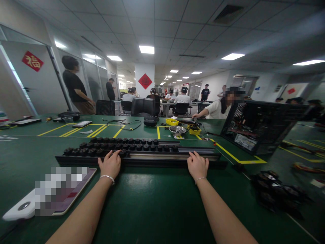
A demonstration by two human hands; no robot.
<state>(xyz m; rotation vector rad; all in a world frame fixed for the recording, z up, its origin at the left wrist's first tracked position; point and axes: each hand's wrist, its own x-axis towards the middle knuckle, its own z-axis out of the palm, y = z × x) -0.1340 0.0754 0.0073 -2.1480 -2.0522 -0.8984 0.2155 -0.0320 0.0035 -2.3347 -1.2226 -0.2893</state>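
Fingers [114, 155] of both hands curled, resting on keyboard [142, 152]

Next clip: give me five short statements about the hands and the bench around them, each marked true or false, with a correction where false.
1. Both hands rest on the long black tray: true. The left hand and right hand sit on the near edge of the long black tray.
2. Dark round parts fill the tray's whole length: false. The dark round parts cover the left and middle; the right end is bare.
3. An open computer case stands to the right: true, the computer case.
4. The bench mat is red: false. The mat is green with yellow lines.
5. A white device lies near the left forearm: true, the white device.
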